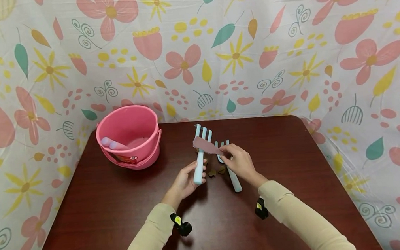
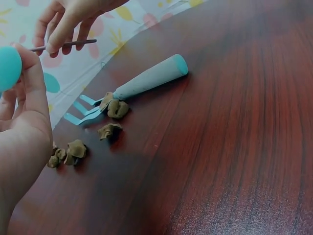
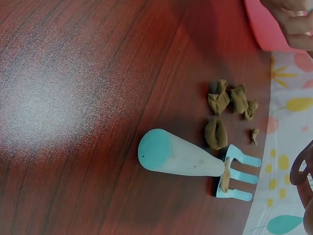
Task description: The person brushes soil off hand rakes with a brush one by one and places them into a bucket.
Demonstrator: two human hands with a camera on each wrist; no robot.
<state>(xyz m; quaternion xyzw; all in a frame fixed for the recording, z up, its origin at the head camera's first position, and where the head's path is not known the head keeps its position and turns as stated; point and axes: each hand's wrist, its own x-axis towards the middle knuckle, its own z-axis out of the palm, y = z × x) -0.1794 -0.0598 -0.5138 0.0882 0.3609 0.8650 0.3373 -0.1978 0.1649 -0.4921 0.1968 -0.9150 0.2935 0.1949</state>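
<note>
My left hand (image 1: 186, 180) grips the pale blue handle of a toy garden fork (image 1: 199, 168), its tines pointing away from me. Pinched in my right hand (image 1: 240, 163) is a flat pinkish-brown strip (image 1: 207, 146) with a ragged edge, lying across the fork's neck in the head view. From the left wrist the strip (image 2: 80, 43) appears thin and straight, seen edge-on. Below the hands, a second garden fork (image 3: 188, 156) with a whitish, teal-ended handle lies on the table. Several brown crumpled clumps (image 3: 216, 133) lie beside it, and some brown stuff sticks at its neck.
A pink bucket (image 1: 143, 155) stands at the back left of the dark wooden table (image 1: 123, 227), with purple handles (image 1: 114, 143) leaning inside it. Behind the table hangs a flowered curtain (image 1: 184, 31). Black cameras are strapped on both wrists.
</note>
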